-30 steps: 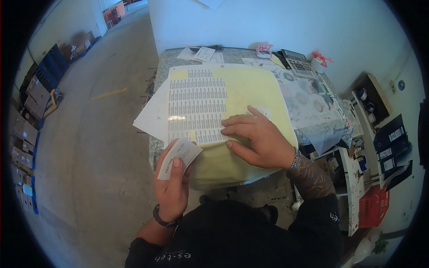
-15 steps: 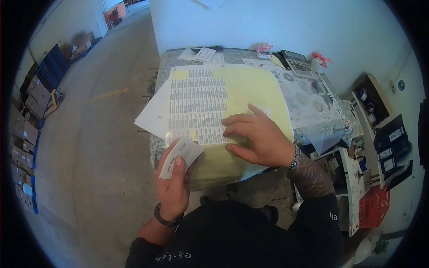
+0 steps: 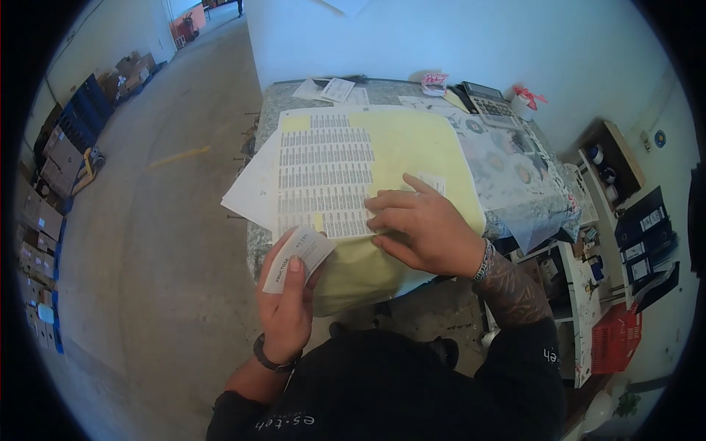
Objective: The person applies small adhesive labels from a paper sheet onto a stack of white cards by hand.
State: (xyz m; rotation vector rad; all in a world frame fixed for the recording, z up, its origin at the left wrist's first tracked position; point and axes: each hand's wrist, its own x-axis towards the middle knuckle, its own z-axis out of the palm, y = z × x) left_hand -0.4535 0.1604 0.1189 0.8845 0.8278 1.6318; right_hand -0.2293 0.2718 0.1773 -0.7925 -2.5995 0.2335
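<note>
My left hand (image 3: pixel 287 309) is closed around a curved white label (image 3: pixel 300 259) printed "FRUCTOSE", the thumb pressed on its face. In front of it lies a yellow backing sheet (image 3: pixel 415 140) with rows of small white printed stickers (image 3: pixel 323 176). Over this sheet rests my right hand (image 3: pixel 430 229), fingers apart, its fingertips at the right edge of the lower sticker rows. A small pale label (image 3: pixel 435 182) shows partly behind that hand. The sheet's near end hangs over the table's front edge.
On the stone-patterned table (image 3: pixel 283 99) are loose papers (image 3: pixel 338 90), a calculator (image 3: pixel 491 110) and a white pot (image 3: pixel 523 106). Shelving (image 3: pixel 577 309), dark binders (image 3: pixel 643 239) and a red basket (image 3: pixel 616 338) stand at right. Boxes (image 3: pixel 62 158) line the floor at far left.
My right hand has shifted very slightly, its fingers drawing a little closer together. My left hand keeps its hold on the label. A distant person has appeared at the top doorway.
</note>
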